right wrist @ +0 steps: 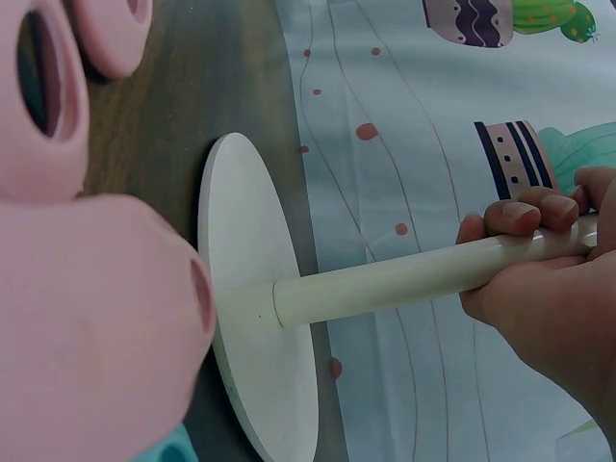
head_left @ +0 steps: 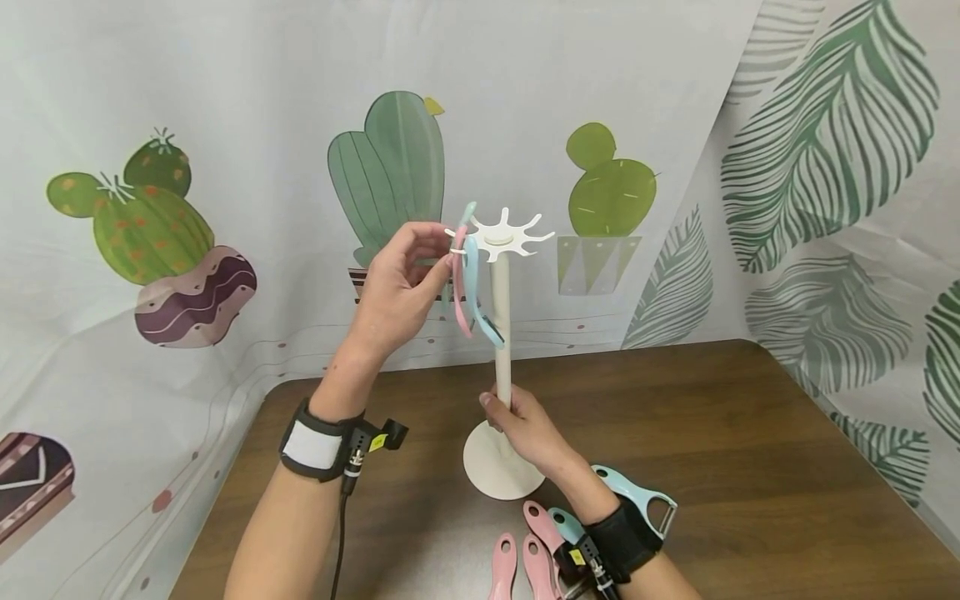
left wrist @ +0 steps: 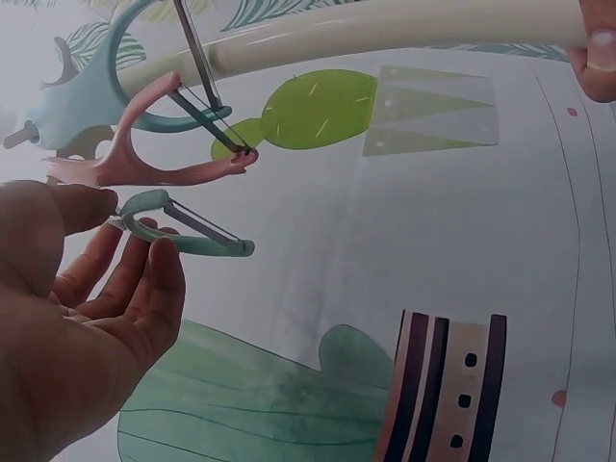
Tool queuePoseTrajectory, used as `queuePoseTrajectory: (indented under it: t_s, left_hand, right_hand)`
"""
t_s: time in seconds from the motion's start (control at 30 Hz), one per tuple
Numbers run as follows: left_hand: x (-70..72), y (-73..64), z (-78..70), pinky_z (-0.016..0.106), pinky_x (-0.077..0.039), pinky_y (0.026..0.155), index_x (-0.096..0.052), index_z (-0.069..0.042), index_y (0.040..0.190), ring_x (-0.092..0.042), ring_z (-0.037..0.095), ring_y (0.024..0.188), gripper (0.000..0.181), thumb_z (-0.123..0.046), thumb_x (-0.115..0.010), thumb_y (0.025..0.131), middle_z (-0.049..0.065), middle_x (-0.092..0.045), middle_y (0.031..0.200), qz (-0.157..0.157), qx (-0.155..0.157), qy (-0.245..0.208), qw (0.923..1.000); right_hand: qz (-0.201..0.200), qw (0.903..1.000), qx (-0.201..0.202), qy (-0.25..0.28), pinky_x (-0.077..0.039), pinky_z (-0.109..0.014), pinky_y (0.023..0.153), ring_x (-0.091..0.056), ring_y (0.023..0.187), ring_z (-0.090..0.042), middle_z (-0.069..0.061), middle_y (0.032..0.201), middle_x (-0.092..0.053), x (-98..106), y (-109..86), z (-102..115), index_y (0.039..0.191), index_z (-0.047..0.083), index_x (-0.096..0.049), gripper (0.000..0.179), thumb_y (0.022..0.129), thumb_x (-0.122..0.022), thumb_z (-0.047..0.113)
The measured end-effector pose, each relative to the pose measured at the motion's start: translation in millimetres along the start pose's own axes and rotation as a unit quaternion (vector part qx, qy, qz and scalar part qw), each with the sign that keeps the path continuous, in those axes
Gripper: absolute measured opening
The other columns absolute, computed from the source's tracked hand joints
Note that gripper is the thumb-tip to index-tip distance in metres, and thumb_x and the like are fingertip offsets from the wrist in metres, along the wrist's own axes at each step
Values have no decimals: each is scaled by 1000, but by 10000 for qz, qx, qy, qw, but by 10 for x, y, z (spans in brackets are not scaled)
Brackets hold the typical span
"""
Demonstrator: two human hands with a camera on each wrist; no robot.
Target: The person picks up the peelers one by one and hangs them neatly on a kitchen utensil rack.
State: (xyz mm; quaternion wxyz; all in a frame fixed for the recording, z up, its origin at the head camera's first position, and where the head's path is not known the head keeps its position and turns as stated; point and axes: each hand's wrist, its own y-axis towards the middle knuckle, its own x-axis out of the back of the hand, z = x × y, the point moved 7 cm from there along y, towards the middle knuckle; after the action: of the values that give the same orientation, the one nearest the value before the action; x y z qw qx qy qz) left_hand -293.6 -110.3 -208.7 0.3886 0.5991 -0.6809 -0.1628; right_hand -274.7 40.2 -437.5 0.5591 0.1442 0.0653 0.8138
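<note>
The left hand (head_left: 401,287) pinches a green peeler (left wrist: 207,246); the right hand (head_left: 531,429), lower, grips the white stand's post (head_left: 501,300).

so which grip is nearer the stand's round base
Right. The right grip wraps the lower pole above the round base; the left grip is far higher, beside the hooked top.

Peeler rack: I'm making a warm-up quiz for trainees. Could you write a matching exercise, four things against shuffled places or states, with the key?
1. Left hand
2. Right hand
3. Base
4. Pink peelers

A. some on the table, one on the rack
B. gripping the pole
C. pinching a peeler
D. flat under the pole

Pairs: 1-C; 2-B; 3-D; 4-A
</note>
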Motion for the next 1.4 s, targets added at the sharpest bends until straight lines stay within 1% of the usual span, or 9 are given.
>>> queuePoseTrajectory:
  t_s: [0.3, 0.43, 0.53, 0.77, 0.93, 1.07, 1.13, 1.27, 1.4]
  left_hand:
    - [-43, 4, 3, 38, -59, 90, -60, 0, 133, -67, 18, 114, 30, -1, -65, 104, 9, -67, 127, 110, 8, -30, 9999]
    - [-55, -3, 16, 46, -59, 93, -59, 0, 134, -66, 18, 115, 31, -3, -66, 104, 9, -66, 128, 133, 1, -47, 9999]
    - [-64, -11, 26, 49, -58, 94, -59, 0, 134, -66, 19, 116, 32, -4, -67, 104, 9, -66, 128, 138, -17, -60, 9999]
    - [-89, -36, 77, 48, -57, 97, -59, 1, 133, -68, 21, 115, 31, -4, -68, 103, 11, -69, 126, 175, 72, -230, 9996]
    - [-97, -57, 102, 45, -58, 96, -59, 1, 133, -69, 20, 113, 33, -4, -69, 103, 12, -69, 124, 147, 75, -204, 9997]
    - [-90, -71, 113, 42, -58, 96, -59, 1, 134, -69, 21, 113, 32, -2, -67, 103, 12, -69, 124, 122, 76, -193, 9997]
    - [-83, -87, 124, 43, -58, 95, -59, 1, 133, -68, 21, 113, 32, 0, -66, 103, 13, -69, 125, 113, 92, -201, 9997]
    - [-75, -157, 174, 43, -58, 95, -59, 1, 133, -68, 21, 114, 31, 0, -66, 102, 11, -68, 126, 110, 199, -205, 9995]
    - [-81, -275, 265, 42, -57, 95, -60, -1, 132, -67, 20, 113, 30, -1, -66, 102, 10, -68, 124, 132, 328, -183, 9992]
  right_hand:
    - [-9, 10000, -45, 21, -32, -26, 61, -38, 65, -12, -1, 73, -48, 6, -2, -2, 90, 5, -56, 26, 112, -55, 19]
    - [-13, 10000, -62, 35, -33, -26, 62, -38, 65, -12, -1, 73, -48, 6, -1, 2, 90, 5, -56, 26, 112, -55, 19]
    - [-9, 10000, -40, 45, -33, -27, 62, -38, 65, -12, -1, 73, -47, 3, 3, 6, 90, 5, -55, 26, 112, -55, 19]
    - [-3, 10000, -38, 84, -31, -26, 61, -38, 64, -12, 0, 72, -47, 2, 6, 4, 90, 5, -56, 26, 112, -54, 18]
    - [26, 9999, -47, 103, -32, -26, 62, -38, 65, -12, 0, 73, -47, -2, 8, -6, 90, 5, -56, 25, 112, -54, 18]
    - [37, 9999, -8, 122, -32, -27, 64, -39, 66, -13, 0, 72, -46, -1, 13, -8, 90, 5, -55, 25, 112, -54, 17]
    - [33, 9999, 14, 113, -33, -27, 64, -39, 66, -13, 0, 72, -46, 1, 16, -9, 89, 5, -55, 26, 112, -54, 17]
    - [30, 9999, 35, 90, -32, -27, 63, -39, 66, -13, 0, 71, -46, 1, 19, -15, 88, 6, -55, 27, 112, -53, 17]
    - [50, 9999, 47, 88, -32, -27, 63, -39, 66, -13, 0, 71, -45, -2, 16, -27, 87, 5, -55, 28, 113, -53, 18]
